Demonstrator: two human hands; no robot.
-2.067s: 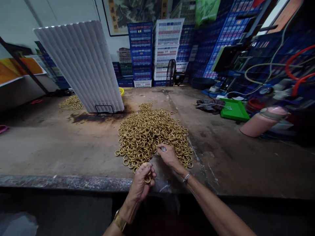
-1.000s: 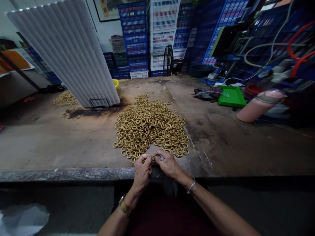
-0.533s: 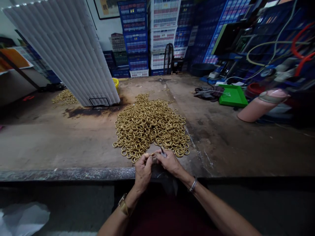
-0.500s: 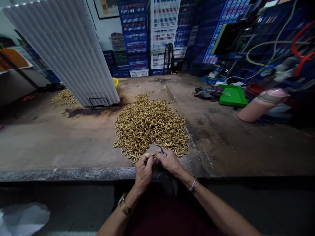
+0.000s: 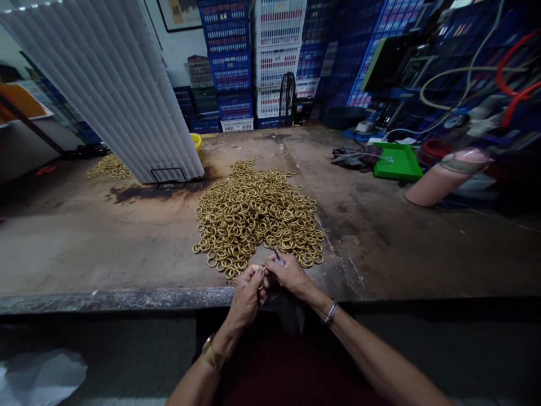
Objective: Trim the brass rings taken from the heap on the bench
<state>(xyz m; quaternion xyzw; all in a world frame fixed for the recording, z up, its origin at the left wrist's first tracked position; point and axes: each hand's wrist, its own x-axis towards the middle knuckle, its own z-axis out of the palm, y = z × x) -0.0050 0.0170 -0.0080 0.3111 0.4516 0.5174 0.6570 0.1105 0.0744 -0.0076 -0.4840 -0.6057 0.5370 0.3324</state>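
A large heap of gold-coloured metal rings (image 5: pixel 257 206) lies on the worktable (image 5: pixel 127 248) right in front of me. My left hand (image 5: pixel 246 293) is closed at the table's near edge, thumb and fingers pinching a gold-coloured ring that is mostly covered by them. Beside it, almost touching, my right hand (image 5: pixel 291 275) is closed around a small slim tool (image 5: pixel 278 256) with a grey body and a dark, pointed end. Its exact kind is too small to tell. The fingertips of both hands meet just below the heap.
A tall ribbed whitish panel (image 5: pixel 110 84) leans on a black wire stand at left, with more rings (image 5: pixel 109 168) behind it. To the right are a green tray (image 5: pixel 397 160), a dark glove-like bundle (image 5: pixel 355 158) and a pink cylinder (image 5: pixel 443 180). Crates (image 5: pixel 230 73) are stacked behind.
My left hand has turned slightly, with its fingers curling more toward the right hand. The right hand keeps its grip on the tool. The view has shifted a little.
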